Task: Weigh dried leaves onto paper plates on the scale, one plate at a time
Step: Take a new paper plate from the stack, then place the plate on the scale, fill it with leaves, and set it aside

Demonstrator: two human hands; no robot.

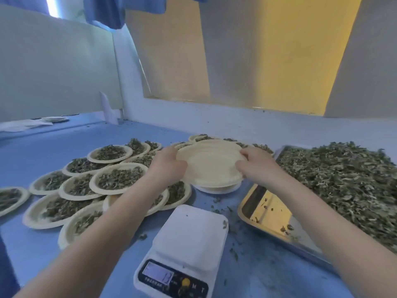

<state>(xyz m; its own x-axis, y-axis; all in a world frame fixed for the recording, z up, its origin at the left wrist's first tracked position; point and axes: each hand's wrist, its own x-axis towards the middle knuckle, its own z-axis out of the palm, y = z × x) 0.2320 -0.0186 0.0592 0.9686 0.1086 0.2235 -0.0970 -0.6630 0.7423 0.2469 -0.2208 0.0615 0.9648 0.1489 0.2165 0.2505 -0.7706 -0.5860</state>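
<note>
A stack of empty beige paper plates sits tilted beyond the scale. My left hand grips its left rim, and my right hand pinches the right rim of the top plate. The white digital scale stands near me with a bare platform and a lit display. A metal tray on the right holds a big heap of dried leaves. Several filled paper plates overlap on the left.
The blue table carries scattered leaf crumbs around the scale and tray. More filled plates lie behind the stack. A lone plate and white paper lie at the far left. A wall with yellow panels rises behind.
</note>
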